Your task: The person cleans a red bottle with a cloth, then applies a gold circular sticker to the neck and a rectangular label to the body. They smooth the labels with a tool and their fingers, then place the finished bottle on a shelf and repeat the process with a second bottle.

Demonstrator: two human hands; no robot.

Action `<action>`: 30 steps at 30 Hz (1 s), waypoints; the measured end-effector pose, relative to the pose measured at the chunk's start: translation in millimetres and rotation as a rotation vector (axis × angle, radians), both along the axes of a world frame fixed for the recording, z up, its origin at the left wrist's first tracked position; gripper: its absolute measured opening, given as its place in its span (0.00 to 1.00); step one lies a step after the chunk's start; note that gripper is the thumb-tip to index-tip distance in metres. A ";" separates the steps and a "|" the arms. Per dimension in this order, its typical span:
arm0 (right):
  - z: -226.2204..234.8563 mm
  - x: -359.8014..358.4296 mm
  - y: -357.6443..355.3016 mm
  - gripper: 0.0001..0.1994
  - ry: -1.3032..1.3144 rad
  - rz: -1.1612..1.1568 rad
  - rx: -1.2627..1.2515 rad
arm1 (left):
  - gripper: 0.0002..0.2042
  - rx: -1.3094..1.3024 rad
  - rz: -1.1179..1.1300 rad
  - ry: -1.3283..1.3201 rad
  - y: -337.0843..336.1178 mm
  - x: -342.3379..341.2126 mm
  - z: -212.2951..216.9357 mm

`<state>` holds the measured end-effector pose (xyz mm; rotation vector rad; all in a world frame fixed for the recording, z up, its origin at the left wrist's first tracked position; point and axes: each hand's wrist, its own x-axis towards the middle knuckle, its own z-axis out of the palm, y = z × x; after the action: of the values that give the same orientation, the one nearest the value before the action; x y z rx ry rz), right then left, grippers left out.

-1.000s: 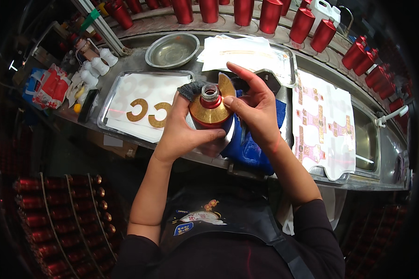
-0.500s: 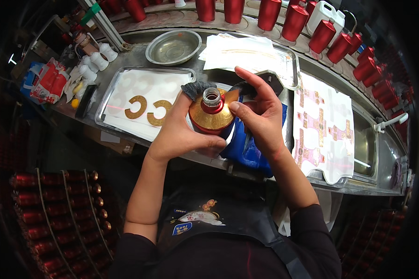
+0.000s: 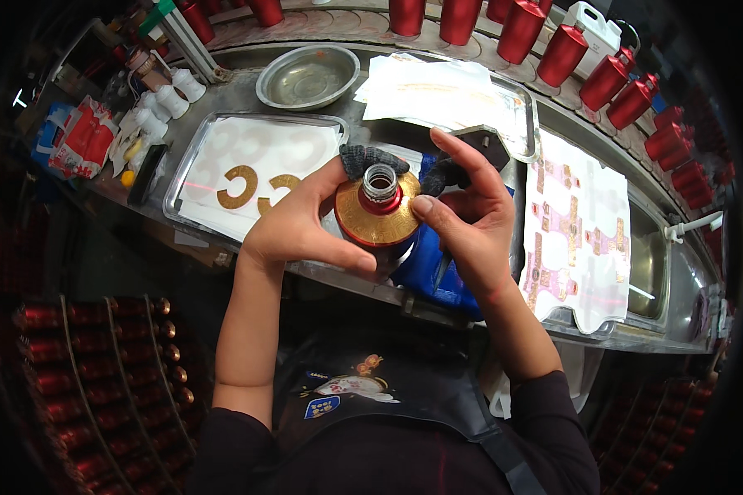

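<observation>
A red bottle with a gold, ring-shaped label [image 3: 367,221] round its shoulder is between my hands, its bare threaded glass neck [image 3: 380,183] pointing up. My left hand [image 3: 309,219] curves round the bottle's left and far sides, dark fabric covering its fingertips. Its thumb stretches along the near side. On the right, the thumb of my right hand [image 3: 466,210] presses the label's edge, while the index finger points up and other dark-covered fingers curl beside the bottle. The bottle's lower part is hidden. Beneath and right of it lies a blue support [image 3: 442,268].
Left, a tray [image 3: 173,194] holds paper with C-shaped gold labels [image 3: 237,186]. Behind are a metal bowl [image 3: 308,77] and paper sheets [image 3: 425,89]. A printed label sheet [image 3: 582,239] lies right, near a sink [image 3: 648,285]. Red bottles [image 3: 520,33] line a curved conveyor.
The label's lifted part by my right thumb now lies against the shoulder. My left thumb has moved away from the bottle's near side. Bottles on the conveyor have shifted right.
</observation>
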<state>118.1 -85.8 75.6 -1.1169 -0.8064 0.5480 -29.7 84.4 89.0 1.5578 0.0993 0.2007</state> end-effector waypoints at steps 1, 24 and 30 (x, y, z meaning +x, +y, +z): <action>0.1 -0.2 -1.5 0.29 0.031 -0.042 -0.028 | 0.47 0.001 -0.012 -0.019 -0.3 -0.1 1.0; 3.3 -14.4 -10.2 0.27 -0.223 -0.005 -0.270 | 0.29 -0.086 0.305 -0.041 -35.2 0.3 4.2; -3.2 -9.0 -10.1 0.26 -0.093 0.039 -0.288 | 0.29 -0.099 0.301 -0.048 -37.0 1.4 6.6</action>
<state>109.1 -95.9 72.4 -1.4018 -0.8485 0.6639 -28.3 47.4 95.6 1.4335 0.3023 0.4628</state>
